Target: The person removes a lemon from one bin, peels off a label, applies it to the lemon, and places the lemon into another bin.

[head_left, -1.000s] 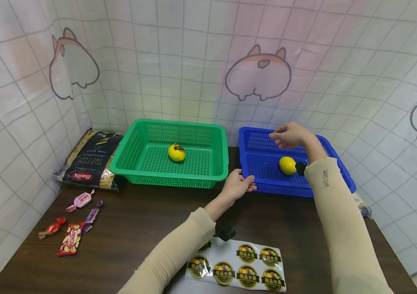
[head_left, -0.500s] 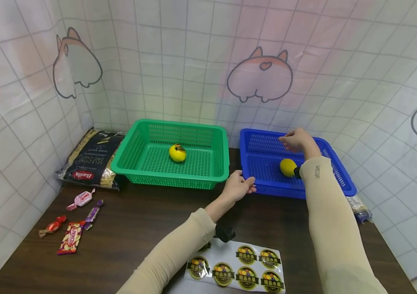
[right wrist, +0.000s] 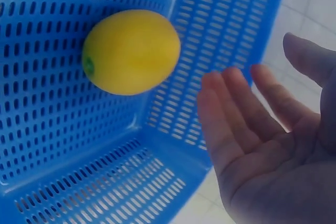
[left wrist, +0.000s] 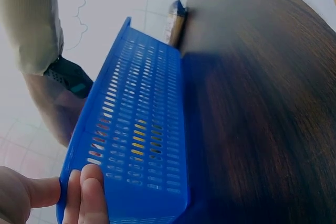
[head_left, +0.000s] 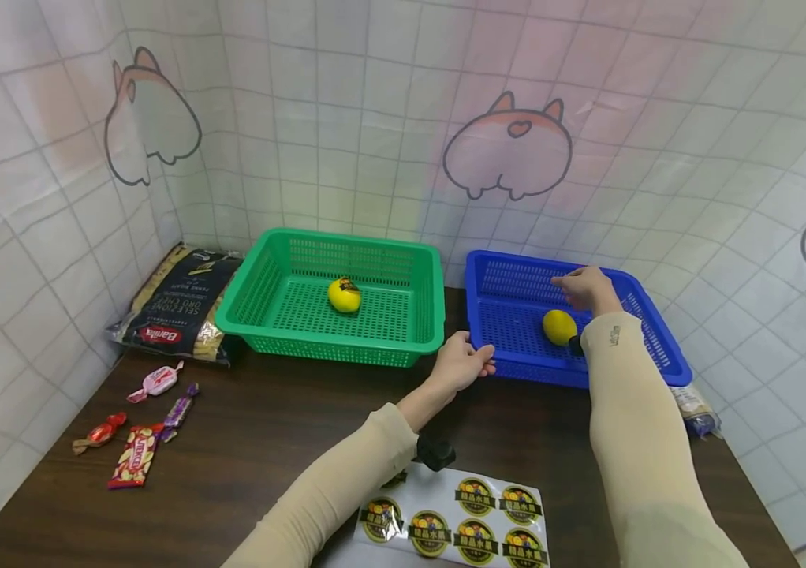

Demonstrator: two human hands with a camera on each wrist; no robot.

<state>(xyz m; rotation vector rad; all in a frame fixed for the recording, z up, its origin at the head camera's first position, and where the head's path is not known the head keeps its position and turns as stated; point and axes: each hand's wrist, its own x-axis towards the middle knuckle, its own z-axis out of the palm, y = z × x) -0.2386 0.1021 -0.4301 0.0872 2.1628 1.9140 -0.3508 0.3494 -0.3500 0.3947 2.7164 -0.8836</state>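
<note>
Head: dk table, prob. cloth walls

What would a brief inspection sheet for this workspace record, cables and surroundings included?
Surface: dark wood-grain table.
Job's things: green basket holding a labelled yellow fruit; blue basket holding a second yellow fruit, no label visible; sticker sheet.
Clutter: dark Barilla bag, four small wrapped sweets, second bag right of the blue basket.
Hands: left hand pinches the blue basket near its front-left corner; right hand holds nothing.
Cables: nothing seen.
Surroundings: grid-printed backdrop with cartoon animals.

Wrist views close to blue basket
</note>
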